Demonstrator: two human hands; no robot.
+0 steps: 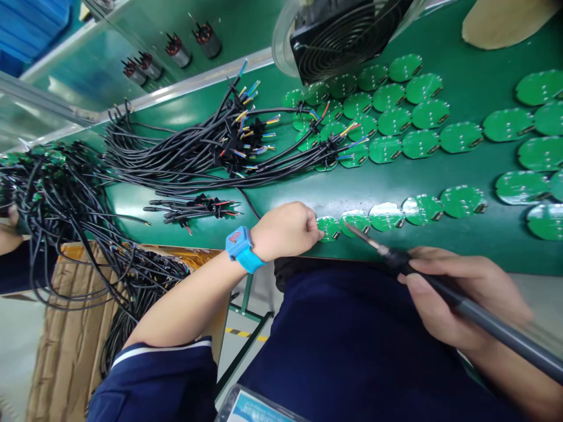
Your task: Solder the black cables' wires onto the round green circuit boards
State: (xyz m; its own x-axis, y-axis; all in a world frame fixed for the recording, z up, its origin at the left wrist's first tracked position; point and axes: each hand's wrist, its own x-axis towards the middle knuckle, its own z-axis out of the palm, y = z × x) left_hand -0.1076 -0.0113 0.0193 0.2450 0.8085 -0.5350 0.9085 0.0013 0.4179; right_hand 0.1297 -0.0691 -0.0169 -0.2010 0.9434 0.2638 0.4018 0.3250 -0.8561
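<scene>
The left hand (285, 231) is being held at the near edge of the green desk (461, 240), its fingers curled into a loose fist. The fingertips are being pressed against the left rim of the first board (329, 228), a round green circuit board lying flat on the desk. Whether that board is being pinched or only touched cannot be told, as the fingertips are being hidden by the knuckles. A blue wristband (241, 249) is being worn on the left wrist.

A soldering iron (497, 327) is being gripped like a pen by the right hand (477, 284), with the fingers and thumb closed around its dark handle. Its metal tip is being held over the second board (355, 220), which is lying just beside the first; contact between the tip and the board cannot be made out.

Both boards are being kept at the left end of a row of boards (422, 209) running to the right along the near part of the desk. More boards of the same kind are being kept in rows farther back, near a fan (343, 35). Bundled black cables (185, 152) with coloured wire ends are being kept on the desk beyond the left hand, and a cardboard box (65, 328) is being overhung by more cables at the left.
</scene>
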